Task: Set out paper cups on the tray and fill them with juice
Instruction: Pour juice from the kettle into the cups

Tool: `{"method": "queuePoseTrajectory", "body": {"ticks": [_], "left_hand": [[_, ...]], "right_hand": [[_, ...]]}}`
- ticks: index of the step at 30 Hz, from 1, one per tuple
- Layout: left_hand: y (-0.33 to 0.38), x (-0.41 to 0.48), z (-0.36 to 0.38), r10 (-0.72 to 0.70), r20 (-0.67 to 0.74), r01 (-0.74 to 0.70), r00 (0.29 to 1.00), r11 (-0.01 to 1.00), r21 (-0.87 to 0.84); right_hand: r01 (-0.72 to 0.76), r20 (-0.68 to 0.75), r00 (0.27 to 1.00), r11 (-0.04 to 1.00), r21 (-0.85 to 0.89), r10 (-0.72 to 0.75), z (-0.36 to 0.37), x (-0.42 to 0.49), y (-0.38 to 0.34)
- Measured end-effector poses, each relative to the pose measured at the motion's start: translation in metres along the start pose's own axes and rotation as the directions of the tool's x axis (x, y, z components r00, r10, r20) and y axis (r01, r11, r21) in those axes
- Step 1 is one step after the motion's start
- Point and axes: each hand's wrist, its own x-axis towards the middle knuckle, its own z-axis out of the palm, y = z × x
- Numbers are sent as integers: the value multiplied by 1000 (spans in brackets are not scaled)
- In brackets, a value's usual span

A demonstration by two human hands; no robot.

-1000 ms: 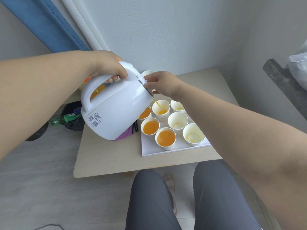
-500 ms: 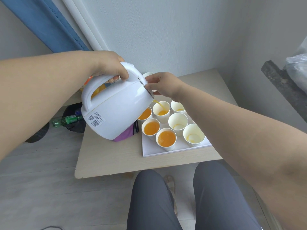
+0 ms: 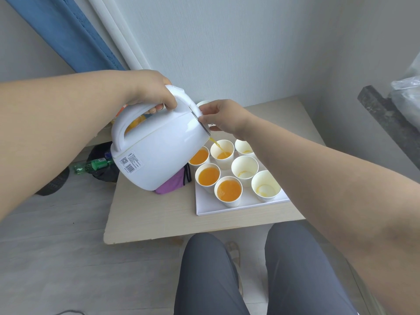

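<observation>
My left hand [image 3: 151,92] grips the handle of a white kettle [image 3: 159,148], tilted so its spout points right. A thin orange stream runs from the spout into a paper cup [image 3: 222,153] in the middle of the back row. My right hand [image 3: 223,118] pinches the kettle's lid edge at the spout. The white tray [image 3: 227,208] holds several paper cups. Three on the left are full of juice, among them the front cup [image 3: 228,192]. Three on the right, such as the cup [image 3: 266,188], show only a smear of juice at the bottom.
The tray sits on a small pale wooden table [image 3: 154,214] against the wall. A purple pouch [image 3: 171,186] lies under the kettle. A green bottle [image 3: 93,165] and dark bag lie on the floor at left. My knees [image 3: 250,273] are at the table's front edge. Another cup [image 3: 203,103] stands behind my hands.
The kettle stays tilted and the stream keeps running; the juice level in the back middle cup has risen slightly. Both hands hold the same places.
</observation>
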Motion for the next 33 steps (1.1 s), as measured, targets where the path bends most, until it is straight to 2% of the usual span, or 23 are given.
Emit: {"method": "queuePoseTrajectory", "body": {"ticks": [20,33], "left_hand": [[3,1,1,13,-21,-12,1000,999,43],[8,3,4,26,-27,-22,999,991,128]], "right_hand": [[-22,6,1000,999,36,22,-1,-2,0],[-43,12,999,996,75,42,-2,-3,2]]}}
